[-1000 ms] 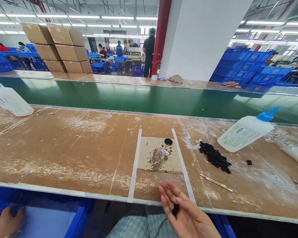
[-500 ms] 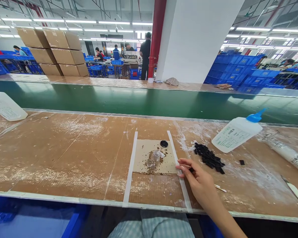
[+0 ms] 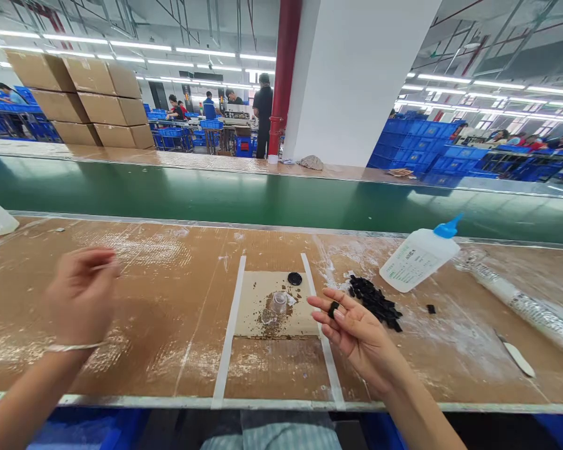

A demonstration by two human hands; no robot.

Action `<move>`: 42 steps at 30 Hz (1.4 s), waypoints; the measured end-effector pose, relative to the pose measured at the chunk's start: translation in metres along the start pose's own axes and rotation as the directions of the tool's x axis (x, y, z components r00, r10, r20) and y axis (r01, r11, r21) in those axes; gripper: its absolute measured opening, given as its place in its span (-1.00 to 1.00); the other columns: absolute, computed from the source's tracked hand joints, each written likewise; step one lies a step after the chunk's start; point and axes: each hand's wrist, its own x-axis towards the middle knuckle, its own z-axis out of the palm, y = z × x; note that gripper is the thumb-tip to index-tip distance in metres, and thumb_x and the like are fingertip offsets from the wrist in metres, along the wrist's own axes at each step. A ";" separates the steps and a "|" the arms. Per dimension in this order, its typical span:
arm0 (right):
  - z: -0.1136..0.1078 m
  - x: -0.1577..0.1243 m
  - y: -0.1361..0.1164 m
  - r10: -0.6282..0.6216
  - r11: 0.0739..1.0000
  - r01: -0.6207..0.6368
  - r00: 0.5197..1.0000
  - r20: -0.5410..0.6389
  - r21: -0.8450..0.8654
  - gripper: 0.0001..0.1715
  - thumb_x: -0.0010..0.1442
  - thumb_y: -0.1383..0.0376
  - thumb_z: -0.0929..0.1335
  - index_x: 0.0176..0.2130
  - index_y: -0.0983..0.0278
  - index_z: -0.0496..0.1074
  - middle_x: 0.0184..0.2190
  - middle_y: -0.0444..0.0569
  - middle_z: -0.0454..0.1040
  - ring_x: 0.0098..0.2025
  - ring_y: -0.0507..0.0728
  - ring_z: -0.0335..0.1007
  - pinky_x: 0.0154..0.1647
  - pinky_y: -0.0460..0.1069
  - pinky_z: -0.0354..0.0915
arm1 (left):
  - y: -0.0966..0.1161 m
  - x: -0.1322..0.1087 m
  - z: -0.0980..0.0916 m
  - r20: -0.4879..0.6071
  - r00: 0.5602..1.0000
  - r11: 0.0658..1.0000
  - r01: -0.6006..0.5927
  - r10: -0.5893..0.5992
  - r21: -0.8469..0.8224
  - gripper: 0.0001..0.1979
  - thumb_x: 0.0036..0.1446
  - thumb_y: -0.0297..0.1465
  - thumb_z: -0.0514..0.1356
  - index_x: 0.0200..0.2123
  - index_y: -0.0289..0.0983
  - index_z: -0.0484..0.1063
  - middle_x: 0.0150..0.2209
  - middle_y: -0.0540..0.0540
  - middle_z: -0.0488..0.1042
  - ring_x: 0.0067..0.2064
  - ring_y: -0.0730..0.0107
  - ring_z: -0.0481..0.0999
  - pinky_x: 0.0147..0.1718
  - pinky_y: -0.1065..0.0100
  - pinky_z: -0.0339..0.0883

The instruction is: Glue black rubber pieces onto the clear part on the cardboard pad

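Observation:
My right hand (image 3: 356,328) hovers palm up over the worn brown worktop (image 3: 136,312), fingers loosely spread, with a small black piece (image 3: 333,308) held at the fingers. It sits between a cardboard pad (image 3: 258,315) and a pile of small black pieces (image 3: 374,301). On the pad stand a tiny clear cup (image 3: 278,302) and a black round cap (image 3: 294,279). My left hand (image 3: 82,294) is raised over the left of the worktop, motion-blurred, fingers curled in; what it holds, if anything, I cannot make out.
A white glue bottle with a blue nozzle (image 3: 417,256) lies beyond the pile, a lone black piece (image 3: 430,309) beside it. A plastic-wrapped roll (image 3: 520,303) and a white blade (image 3: 516,357) lie right. Behind runs a green conveyor belt (image 3: 263,194). People work far off.
My right hand reached toward the black pile and came back palm up with a black piece. My left hand rose from below the table edge to above the worktop.

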 end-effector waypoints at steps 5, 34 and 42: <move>0.008 0.039 -0.027 -0.100 0.947 0.123 0.991 0.089 -0.296 -0.73 0.08 0.18 0.48 -0.22 0.20 0.43 -0.15 0.01 0.54 -0.24 0.05 0.50 -0.23 -0.11 0.43 | 0.027 -0.014 0.098 0.307 0.951 0.935 0.083 0.029 -0.344 -0.88 -0.12 -0.37 0.28 -0.43 -0.23 0.45 -0.24 -0.06 0.41 -0.20 0.33 0.39 -0.27 0.33 0.29; -0.042 0.120 -0.015 -0.178 0.742 0.067 0.979 -0.099 -0.667 -0.59 -0.07 0.09 0.46 -0.22 0.23 0.56 -0.24 0.05 0.58 -0.07 0.26 0.46 0.13 0.23 0.22 | -0.015 -0.018 0.122 0.507 0.727 0.640 0.670 -0.463 -0.376 -0.78 -0.32 -0.42 0.35 -0.47 -0.28 0.49 -0.45 -0.01 0.43 -0.44 0.48 0.35 -0.54 0.47 0.21; -0.043 0.120 -0.014 -0.327 0.374 0.225 0.940 0.100 -0.899 -0.74 0.03 0.27 0.35 -0.25 0.19 0.57 -0.16 0.01 0.55 -0.05 0.28 0.42 0.11 0.27 0.21 | -0.018 -0.019 0.123 0.511 0.727 0.629 0.672 -0.459 -0.391 -0.77 -0.32 -0.42 0.33 -0.46 -0.29 0.48 -0.44 0.00 0.42 -0.44 0.50 0.36 -0.53 0.48 0.20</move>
